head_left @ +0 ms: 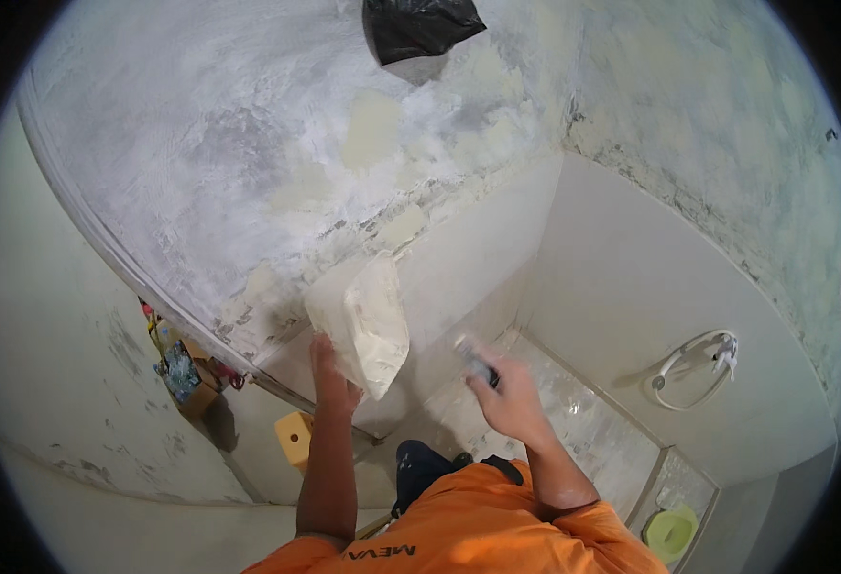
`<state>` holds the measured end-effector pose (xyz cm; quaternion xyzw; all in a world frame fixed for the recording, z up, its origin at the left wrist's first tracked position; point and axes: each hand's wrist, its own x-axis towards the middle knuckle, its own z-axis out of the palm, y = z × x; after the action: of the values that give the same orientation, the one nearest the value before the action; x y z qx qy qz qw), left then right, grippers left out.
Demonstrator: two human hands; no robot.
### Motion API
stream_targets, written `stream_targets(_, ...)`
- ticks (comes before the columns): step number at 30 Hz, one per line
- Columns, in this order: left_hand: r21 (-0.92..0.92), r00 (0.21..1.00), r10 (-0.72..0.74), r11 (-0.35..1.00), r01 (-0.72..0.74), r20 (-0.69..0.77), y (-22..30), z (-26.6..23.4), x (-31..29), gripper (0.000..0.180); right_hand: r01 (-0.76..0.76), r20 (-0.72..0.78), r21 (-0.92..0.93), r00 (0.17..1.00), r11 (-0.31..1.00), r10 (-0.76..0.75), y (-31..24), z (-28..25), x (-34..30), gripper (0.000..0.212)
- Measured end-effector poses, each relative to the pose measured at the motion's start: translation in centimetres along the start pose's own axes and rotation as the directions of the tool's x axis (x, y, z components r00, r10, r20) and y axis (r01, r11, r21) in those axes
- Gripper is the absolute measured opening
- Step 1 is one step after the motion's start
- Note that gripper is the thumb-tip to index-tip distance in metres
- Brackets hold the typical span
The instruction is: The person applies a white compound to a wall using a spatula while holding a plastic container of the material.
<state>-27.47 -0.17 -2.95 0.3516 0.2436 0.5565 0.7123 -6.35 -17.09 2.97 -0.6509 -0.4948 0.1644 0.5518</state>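
My left hand [330,375] is closed on the side and underside of a tilted, whitish tub of thick cream-coloured paste [374,316]. It is held in front of the patchy wall. To its right, my right hand [514,400] grips a short dark-handled tool [480,365]. The tool's pale end points up and left toward the tub, apart from it. Motion blurs that end, so its exact kind cannot be made out.
A shower hose [664,383] hangs on the right wall. Below stand a yellow stool [294,438] and a light green basin [671,533]. At left is a cardboard box [200,387] with things in it. A black plastic sheet [422,29] hangs on the upper wall.
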Motion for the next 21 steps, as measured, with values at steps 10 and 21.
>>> stream_targets(10,-0.092,0.997,-0.081,0.992,0.083,0.02,2.0,3.1,-0.1,0.063,-0.066,0.285,0.034,0.957,0.997,0.054,-3.0,-3.5,-0.2,0.035)
stream_targets(21,0.013,0.944,0.04,0.999,-0.047,0.328,-1.0,2.2,1.5,0.078,0.288,0.257,-0.294,0.942,0.911,-0.215,-3.1,0.6,-1.4,0.044)
